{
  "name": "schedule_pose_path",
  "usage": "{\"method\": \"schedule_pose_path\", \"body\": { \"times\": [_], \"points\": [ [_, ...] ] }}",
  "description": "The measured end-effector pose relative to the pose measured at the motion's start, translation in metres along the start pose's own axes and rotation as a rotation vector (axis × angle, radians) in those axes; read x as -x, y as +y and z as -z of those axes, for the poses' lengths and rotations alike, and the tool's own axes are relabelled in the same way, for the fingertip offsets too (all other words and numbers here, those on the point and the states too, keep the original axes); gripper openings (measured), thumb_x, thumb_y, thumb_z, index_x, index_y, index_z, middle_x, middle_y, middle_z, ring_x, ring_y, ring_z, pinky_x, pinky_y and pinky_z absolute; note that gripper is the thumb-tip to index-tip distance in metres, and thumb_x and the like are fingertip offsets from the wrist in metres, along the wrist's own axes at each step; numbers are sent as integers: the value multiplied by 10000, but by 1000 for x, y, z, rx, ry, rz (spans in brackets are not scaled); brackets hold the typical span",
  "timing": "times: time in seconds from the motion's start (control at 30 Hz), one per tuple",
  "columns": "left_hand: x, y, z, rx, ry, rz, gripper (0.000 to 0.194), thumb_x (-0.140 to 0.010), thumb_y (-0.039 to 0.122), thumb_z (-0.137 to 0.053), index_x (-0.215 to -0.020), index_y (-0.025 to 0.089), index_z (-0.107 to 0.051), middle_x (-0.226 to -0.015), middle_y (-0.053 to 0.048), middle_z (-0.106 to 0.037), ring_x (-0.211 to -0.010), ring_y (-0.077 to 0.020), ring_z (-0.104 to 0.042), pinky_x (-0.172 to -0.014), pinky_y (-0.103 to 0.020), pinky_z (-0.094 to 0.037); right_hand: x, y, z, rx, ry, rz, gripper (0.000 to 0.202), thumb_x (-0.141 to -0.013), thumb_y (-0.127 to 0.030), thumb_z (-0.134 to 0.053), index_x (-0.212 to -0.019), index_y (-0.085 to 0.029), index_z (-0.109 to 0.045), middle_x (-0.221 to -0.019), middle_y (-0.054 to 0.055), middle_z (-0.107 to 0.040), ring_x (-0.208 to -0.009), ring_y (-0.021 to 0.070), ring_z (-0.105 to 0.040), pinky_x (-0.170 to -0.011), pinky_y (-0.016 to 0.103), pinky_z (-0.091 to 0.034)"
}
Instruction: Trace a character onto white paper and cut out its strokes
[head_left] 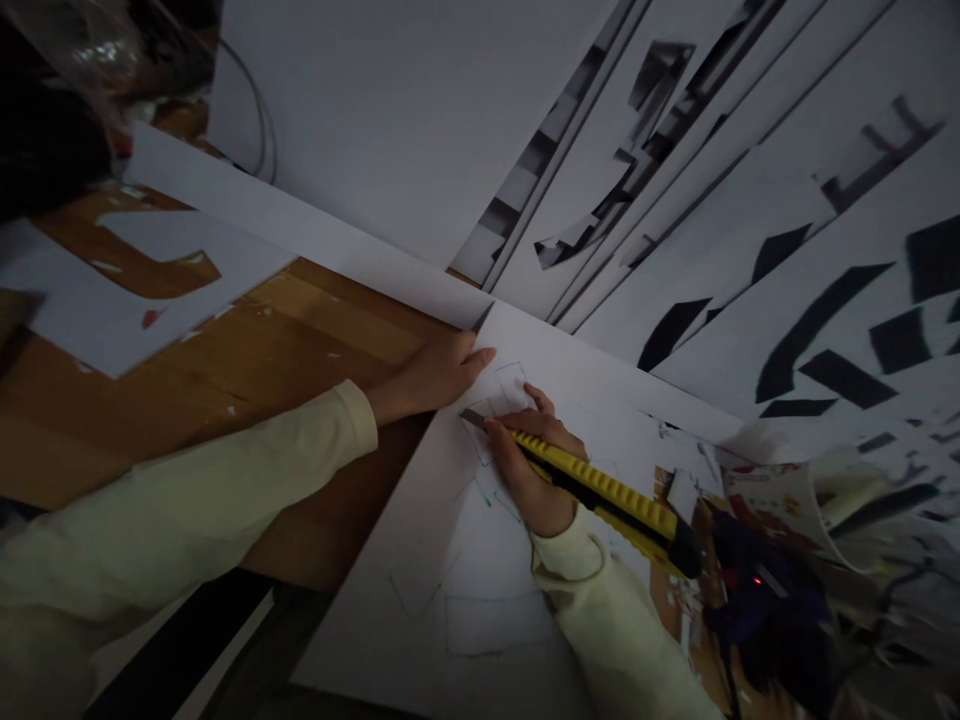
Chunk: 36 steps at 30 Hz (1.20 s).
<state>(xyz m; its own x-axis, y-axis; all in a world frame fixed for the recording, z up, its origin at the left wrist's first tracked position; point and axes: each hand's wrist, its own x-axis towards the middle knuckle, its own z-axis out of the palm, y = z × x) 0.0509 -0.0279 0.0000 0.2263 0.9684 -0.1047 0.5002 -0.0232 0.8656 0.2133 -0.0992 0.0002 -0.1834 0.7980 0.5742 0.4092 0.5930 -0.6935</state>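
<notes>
A white board [405, 580] with faint green-blue outlined shapes lies at an angle over the table edge. My right hand [536, 480] is closed around a yellow and black box cutter [600, 487]. Its blade [472, 417] is out, with the tip at the drawn lines near the board's left edge. My left hand [439, 375] grips that same edge close to the far corner, its fingertips on the top face. Whatever part of this hand lies under the board is hidden.
White panels with cut-out shapes [847, 380] lean beyond a long white strip [360, 240]. A cut sheet [247, 262] lies on the wooden table [337, 330] at left, among scraps. At right are a paper cup [780, 505] and a dark blue object [772, 580] with a red light.
</notes>
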Motion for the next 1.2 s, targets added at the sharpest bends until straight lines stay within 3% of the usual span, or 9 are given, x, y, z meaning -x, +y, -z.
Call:
{"method": "schedule_pose_path", "body": {
  "times": [0.23, 0.37, 0.57, 0.93, 1.2],
  "points": [
    [0, 0, 0, -9, 0, 17, 324, -954, 405, -443, -687, 224, -412, -698, -13, -557, -682, -186, -535, -615, -324, -343, -1, -4, -1, 10, -12, -31, 85, -856, -192, -722, -827, -255, -674, -732, -77, -734, -578, 109, -664, -1096, 530, -483],
    [0, 0, 0, 14, -1, 7, 331, -960, 397, -441, -681, 223, -407, -688, -6, -539, -669, -177, -517, -608, -320, -333, -1, -5, 0, -18, -25, -42, 90, -856, -187, -714, -813, -246, -660, -647, -95, -689, -513, 94, -626, -1116, 547, -469],
    [0, 3, 1, 3, -2, 2, 332, -968, 353, -446, -668, 223, -386, -689, -5, -533, -671, -174, -507, -606, -315, -323, 0, -4, -1, -25, 54, -27, 90, -865, -186, -704, -851, -261, -656, -643, -106, -672, -507, 93, -619, -1099, 538, -500],
    [-2, -1, -2, 11, -2, 11, 343, -977, 377, -453, -677, 219, -401, -694, 3, -538, -683, -171, -519, -618, -313, -335, 0, -5, -1, -3, -16, -53, 65, -871, -216, -706, -841, -254, -663, -711, -80, -723, -567, 106, -659, -1100, 529, -499],
    [-2, -1, -1, 45, -4, -3, 329, -971, 369, -449, -684, 215, -406, -685, 6, -517, -659, -156, -493, -603, -312, -314, -4, -5, -1, -20, -56, -10, 116, -859, -175, -705, -807, -254, -639, -648, -98, -674, -514, 94, -616, -1116, 564, -449]
  ]
}}
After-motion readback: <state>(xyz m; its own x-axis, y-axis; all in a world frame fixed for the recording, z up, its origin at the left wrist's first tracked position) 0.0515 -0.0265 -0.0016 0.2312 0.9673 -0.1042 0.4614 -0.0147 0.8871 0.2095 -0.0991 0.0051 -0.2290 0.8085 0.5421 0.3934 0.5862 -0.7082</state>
